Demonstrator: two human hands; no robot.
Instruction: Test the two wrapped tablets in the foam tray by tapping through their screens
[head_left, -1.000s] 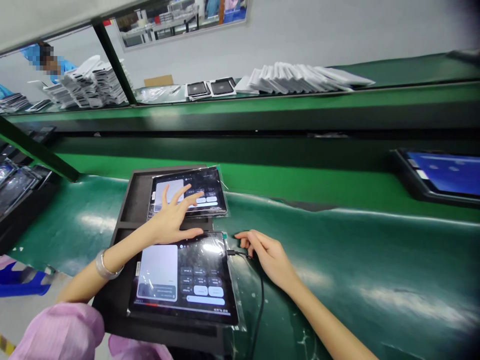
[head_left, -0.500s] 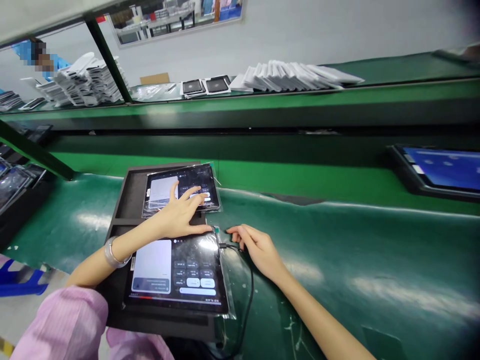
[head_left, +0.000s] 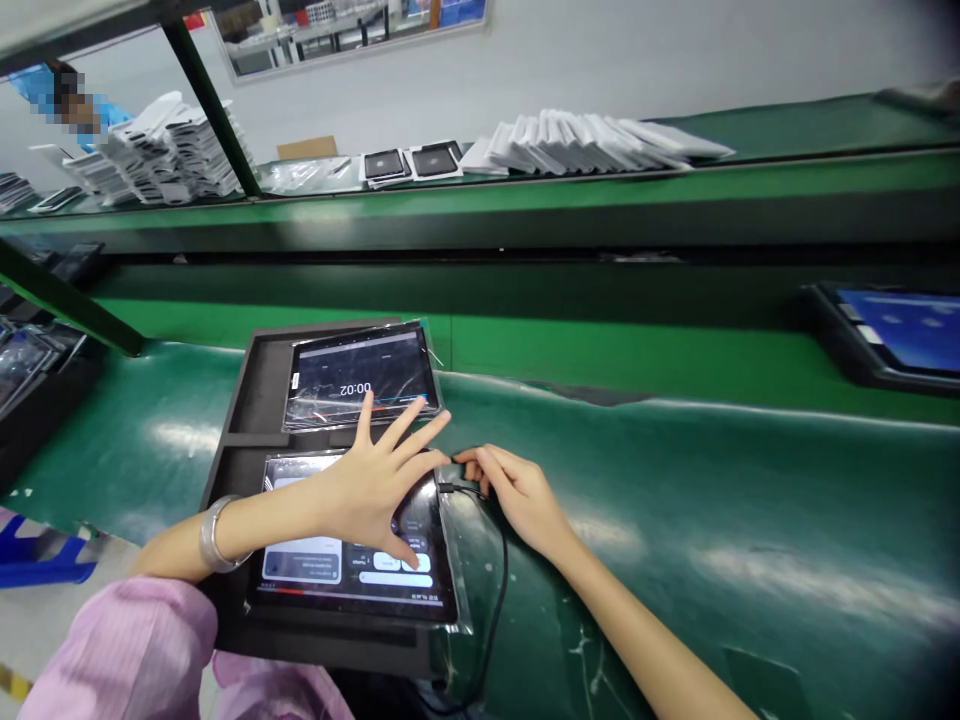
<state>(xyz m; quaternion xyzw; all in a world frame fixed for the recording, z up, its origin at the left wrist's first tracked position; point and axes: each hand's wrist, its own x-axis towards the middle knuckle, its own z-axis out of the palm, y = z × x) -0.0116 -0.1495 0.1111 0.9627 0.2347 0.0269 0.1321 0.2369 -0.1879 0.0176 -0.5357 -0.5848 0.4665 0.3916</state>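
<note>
Two tablets in clear plastic sleeves lie in a black foam tray (head_left: 255, 400). The far tablet (head_left: 360, 375) shows a timer reading 00:02, upside down from my side. My left hand (head_left: 367, 490), with a silver bangle (head_left: 214, 535) on its wrist, is spread open over the near tablet (head_left: 300, 475), a fingertip on its screen. My right hand (head_left: 517, 490) pinches a black cable (head_left: 499, 590) just behind its plug (head_left: 450, 487), which sits at the near tablet's right edge.
A green conveyor belt (head_left: 637, 480) runs past the tray, and another tablet (head_left: 900, 330) lies at the right. Several loose tablets (head_left: 22, 360) lie at the left. Stacks of white boxes (head_left: 585, 140) line the upper shelf, with a co-worker (head_left: 75, 100) beyond.
My left hand has moved from the far tablet down onto the near one, fingers spreading. The far tablet's screen has changed from a menu to the timer. My right hand stays at the plug.
</note>
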